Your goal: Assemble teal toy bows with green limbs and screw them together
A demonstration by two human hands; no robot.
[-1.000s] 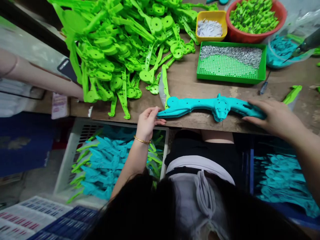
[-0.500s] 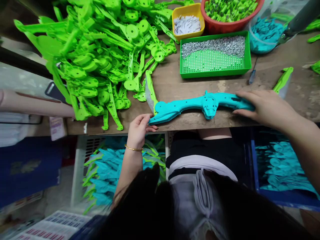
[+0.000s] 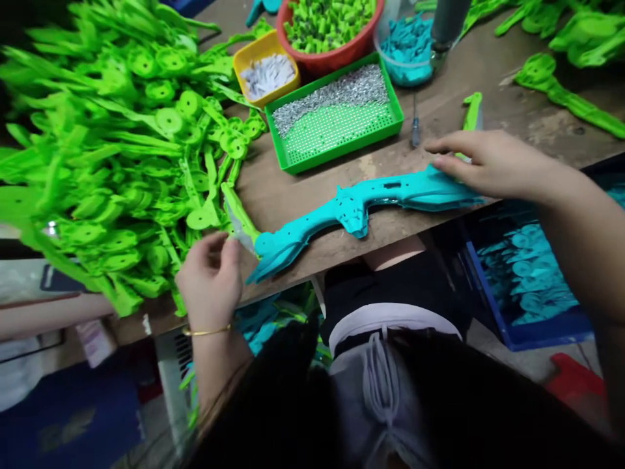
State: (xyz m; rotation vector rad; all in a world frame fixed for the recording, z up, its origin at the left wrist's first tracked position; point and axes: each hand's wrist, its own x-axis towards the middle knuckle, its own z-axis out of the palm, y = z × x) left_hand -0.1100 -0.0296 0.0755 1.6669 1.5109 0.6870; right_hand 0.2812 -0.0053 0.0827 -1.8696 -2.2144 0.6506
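Note:
A turquoise plastic toy bow [image 3: 312, 221] lies across the bench near its front edge, with a raised head-like shape at its centre. A green-and-grey tip piece [image 3: 239, 212] stands out from its left end, and another tip piece [image 3: 472, 114] shows behind my right hand. My left hand [image 3: 209, 280] is just off the bow's left end, fingers loosely curled and apart, with nothing seen in them. At the right end, my right hand [image 3: 488, 163] rests over the bow with fingers stretched out; whether the palm touches it is hidden.
Green plastic parts [image 3: 127, 150] heap up at left. Behind the bow stand a green basket [image 3: 293, 163] of small metal screws, a yellow tub [image 3: 244, 85], a red bowl [image 3: 327, 62] and a clear tub [image 3: 410, 78]. A screwdriver [image 3: 415, 130] lies nearby. A blue crate [image 3: 508, 332] holds turquoise parts.
My left hand has let go of the bow's left end and moved left and away. My right hand has loosened, with its fingers stretched out. The whole view has shifted and turned.

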